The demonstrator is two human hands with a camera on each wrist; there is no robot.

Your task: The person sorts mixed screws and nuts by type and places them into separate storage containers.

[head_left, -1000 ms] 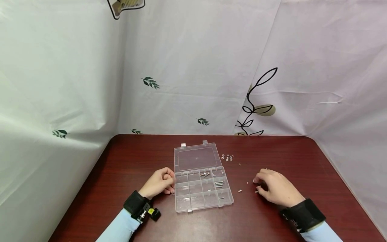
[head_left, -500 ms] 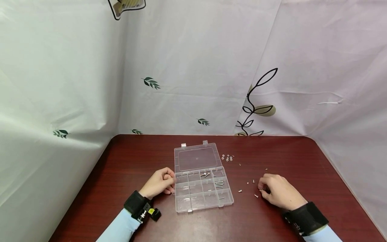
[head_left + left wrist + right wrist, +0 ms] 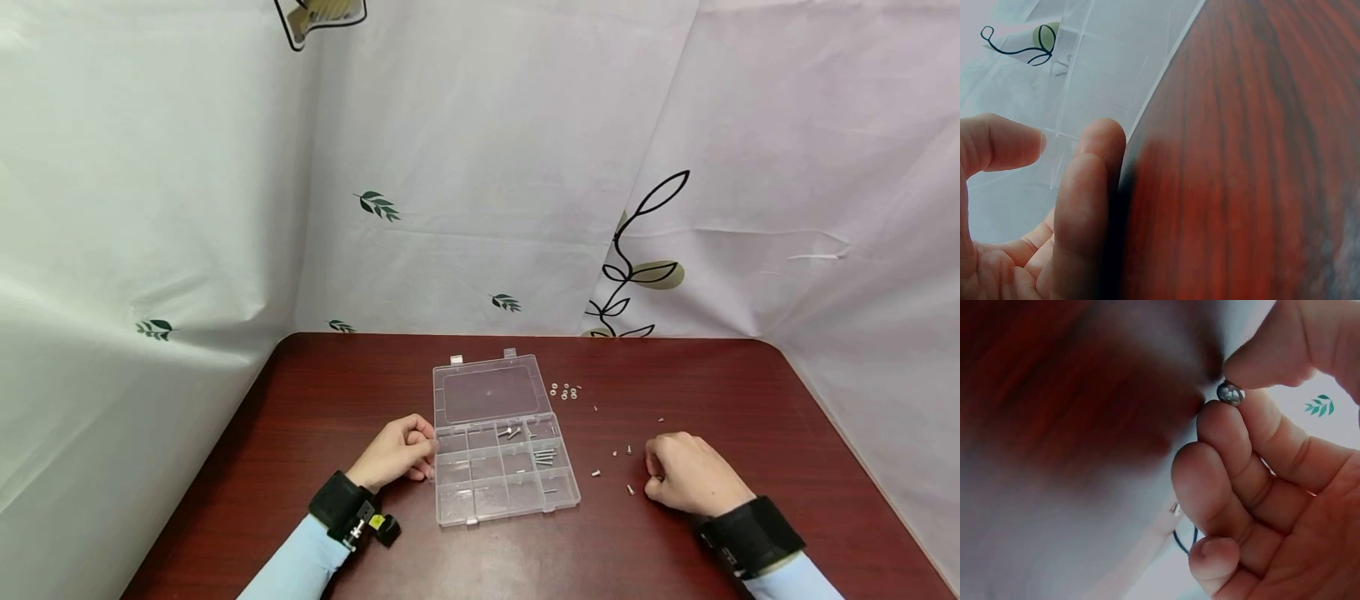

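A clear plastic compartment box [image 3: 491, 504] lies with its lid folded back on the table. My left hand [image 3: 397, 452] holds its left edge. In the left wrist view the fingertips [image 3: 1100, 140] touch the box wall, with the thumb at the rim. Several screws [image 3: 543, 457] lie in a right-hand compartment, and thicker bolts [image 3: 508, 432] in one of the back row. To the right of the box, my right hand [image 3: 693, 475] is low over the table. In the right wrist view it pinches a small screw [image 3: 1230, 393] between thumb and index finger; only its round head shows.
Loose screws lie between box and right hand: one screw [image 3: 596, 473] near the box, another screw [image 3: 631, 490] by the fingers, a third screw [image 3: 628, 450] behind them. Several white washers [image 3: 564, 390] lie beside the lid. A patterned white cloth [image 3: 480, 167] hangs behind the table [image 3: 337, 375].
My right hand has drawn back to the right, uncovering small screws on the table, and its fingers have closed together. The screw by its fingers has turned and shifted slightly. The left hand stays put.
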